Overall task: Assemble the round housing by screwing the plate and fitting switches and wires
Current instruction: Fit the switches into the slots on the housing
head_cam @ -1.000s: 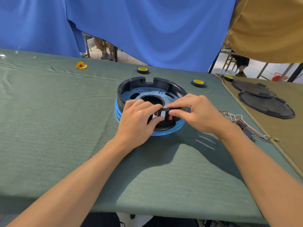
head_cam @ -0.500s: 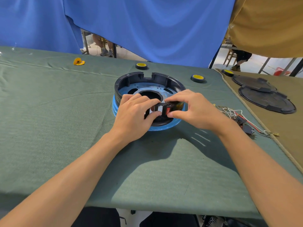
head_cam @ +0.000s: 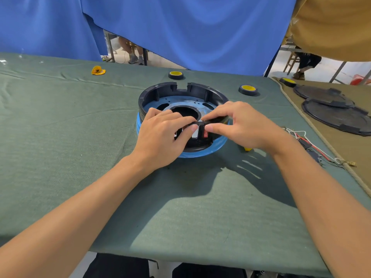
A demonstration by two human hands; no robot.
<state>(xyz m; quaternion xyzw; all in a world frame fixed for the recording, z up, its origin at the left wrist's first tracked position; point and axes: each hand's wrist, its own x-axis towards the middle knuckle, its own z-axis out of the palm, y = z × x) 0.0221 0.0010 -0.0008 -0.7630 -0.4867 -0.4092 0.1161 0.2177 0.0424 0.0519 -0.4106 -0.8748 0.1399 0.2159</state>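
Housing: round black plastic housing with a blue band round its base, sitting mid-desk, open side up, notch in the far wall.
Plate: pale metal plate lying flat on the housing floor round the central hole; screws too small to tell.
Switch: small red rocker switch set in the near wall, a white-faced part just beside it on the left; fully seated or only half in, cannot tell.
Left hand: left hand curled over the near wall, fingers on the rim, thumb tip pressed to the outer face beside the white-faced part; gripping the housing.
Right hand: right hand pinching the wall at the switch, forefinger on the rim top, thumb on the outer face just above the red rocker.
Wires: loose bundle of white, red and black wires on the green cloth-covered desk, right of the housing, apart from it, not yet fitted.
Step, as judged: pressing a switch home into its slot in the near wall.
Risk one: uneven thumb pressure tilting the switch in its slot; likely result a crooked or jammed fit.
Risk two: a hard inward push with little bracing, sliding the housing across the cloth.
Risk three: back of the switch hidden behind wall and fingers; a bent terminal easily missed, spoiling the later wire fitting.
Nearby: black tape roll with a yellow top beyond the housing; flat black round lids on tan cloth at far right.
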